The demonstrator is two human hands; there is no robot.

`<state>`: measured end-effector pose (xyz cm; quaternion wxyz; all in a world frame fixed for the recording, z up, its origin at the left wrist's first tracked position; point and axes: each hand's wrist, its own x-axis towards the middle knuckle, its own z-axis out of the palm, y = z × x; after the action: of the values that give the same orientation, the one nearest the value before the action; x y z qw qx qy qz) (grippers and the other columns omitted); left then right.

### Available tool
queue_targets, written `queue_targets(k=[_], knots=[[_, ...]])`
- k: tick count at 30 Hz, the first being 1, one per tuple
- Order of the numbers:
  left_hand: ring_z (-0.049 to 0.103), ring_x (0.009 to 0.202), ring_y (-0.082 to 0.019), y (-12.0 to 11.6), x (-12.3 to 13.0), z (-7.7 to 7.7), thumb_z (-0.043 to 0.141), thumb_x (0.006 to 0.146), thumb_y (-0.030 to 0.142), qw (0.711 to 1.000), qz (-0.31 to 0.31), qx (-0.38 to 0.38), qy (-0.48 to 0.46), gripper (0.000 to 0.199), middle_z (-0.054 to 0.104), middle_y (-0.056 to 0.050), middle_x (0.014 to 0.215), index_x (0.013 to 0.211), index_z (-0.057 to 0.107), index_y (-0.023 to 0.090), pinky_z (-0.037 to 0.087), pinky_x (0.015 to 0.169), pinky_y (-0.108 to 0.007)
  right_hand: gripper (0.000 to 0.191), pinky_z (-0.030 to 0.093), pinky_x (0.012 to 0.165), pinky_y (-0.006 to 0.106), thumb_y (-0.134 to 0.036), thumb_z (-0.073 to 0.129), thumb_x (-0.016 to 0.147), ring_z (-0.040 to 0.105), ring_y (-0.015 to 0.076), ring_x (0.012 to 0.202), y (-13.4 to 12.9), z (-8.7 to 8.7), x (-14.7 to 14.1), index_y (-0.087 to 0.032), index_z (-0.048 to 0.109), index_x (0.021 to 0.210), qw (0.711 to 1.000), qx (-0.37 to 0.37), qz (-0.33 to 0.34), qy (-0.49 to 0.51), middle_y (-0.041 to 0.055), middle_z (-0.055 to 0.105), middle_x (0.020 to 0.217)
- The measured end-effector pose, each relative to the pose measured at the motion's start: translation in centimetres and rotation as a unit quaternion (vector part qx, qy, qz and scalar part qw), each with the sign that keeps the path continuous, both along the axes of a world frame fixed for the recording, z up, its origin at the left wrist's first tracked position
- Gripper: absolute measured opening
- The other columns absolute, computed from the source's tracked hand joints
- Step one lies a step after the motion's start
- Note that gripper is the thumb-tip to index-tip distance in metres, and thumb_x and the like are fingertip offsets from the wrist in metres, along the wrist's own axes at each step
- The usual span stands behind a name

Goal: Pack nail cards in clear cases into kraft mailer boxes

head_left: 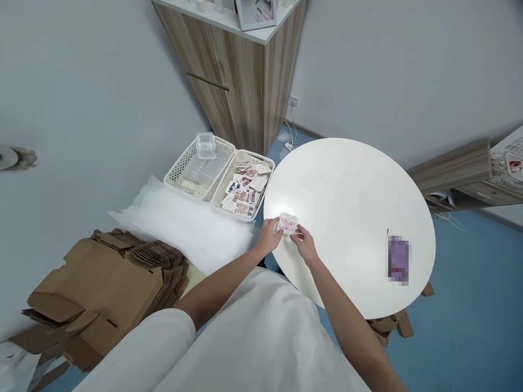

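Observation:
Between my two hands is a small clear plastic box (288, 224) with pink-and-white contents, over the near left edge of the round white table (347, 185). My left hand (269, 236) grips its left side with the fingers closed on it. On the right side, my right hand (304, 243) holds the box by its edge with thumb and fingers. What exactly lies inside is too small to make out. Just left of the table, a white basket (216, 202) holds many printed cards (244, 195) with nail-like pictures.
Another white basket (174, 173) contains clear plastic boxes (205, 146). White foam sheets (196, 228) lie before the baskets, beside stacked flat cardboard boxes (98, 283). A blurred purple object (398, 259) rests on the table's right. A wooden cabinet (245, 81) stands behind.

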<state>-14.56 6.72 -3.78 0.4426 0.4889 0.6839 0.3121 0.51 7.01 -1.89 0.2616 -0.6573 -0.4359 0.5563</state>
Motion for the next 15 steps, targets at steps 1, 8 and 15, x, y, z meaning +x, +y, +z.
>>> queue_targets(k=[1, 8, 15], knots=[[0.044, 0.108, -0.022, 0.3, -0.4, -0.3, 0.054, 0.074, 0.026, 1.0, 0.006, -0.006, 0.014, 0.044, 0.045, -0.009, 0.111, 0.118, 0.048, 0.021, 0.035, 0.093, -0.035, 0.06, 0.046, 0.073, 0.032, -0.038, 0.061, 0.062, 0.053, 0.0174, 0.084, 0.5, -0.3, -0.6, -0.023, 0.048, 0.118, 1.0, -0.007, -0.001, 0.002, 0.0065, 0.051, 0.108], [0.041, 0.111, -0.024, 1.9, -1.7, -1.5, 0.054, 0.071, 0.028, 0.998, 0.015, -0.065, 0.003, 0.055, 0.042, -0.01, 0.111, 0.124, 0.04, 0.02, 0.029, 0.095, -0.032, 0.042, 0.043, 0.061, 0.026, -0.034, 0.06, 0.061, 0.052, 0.0139, 0.071, 2.8, -1.1, -3.5, -0.019, 0.057, 0.1, 1.0, -0.019, 0.022, -0.005, 0.0041, 0.056, 0.093], [0.035, 0.118, -0.025, 1.9, -1.7, -2.2, 0.057, 0.068, 0.027, 0.997, 0.02, -0.074, -0.019, 0.061, 0.039, -0.012, 0.118, 0.125, 0.036, 0.018, 0.025, 0.098, -0.034, 0.036, 0.044, 0.063, 0.027, -0.032, 0.056, 0.064, 0.052, 0.0141, 0.07, 3.2, -1.0, -4.0, -0.021, 0.057, 0.098, 0.999, -0.001, 0.041, 0.009, 0.003, 0.058, 0.094]])
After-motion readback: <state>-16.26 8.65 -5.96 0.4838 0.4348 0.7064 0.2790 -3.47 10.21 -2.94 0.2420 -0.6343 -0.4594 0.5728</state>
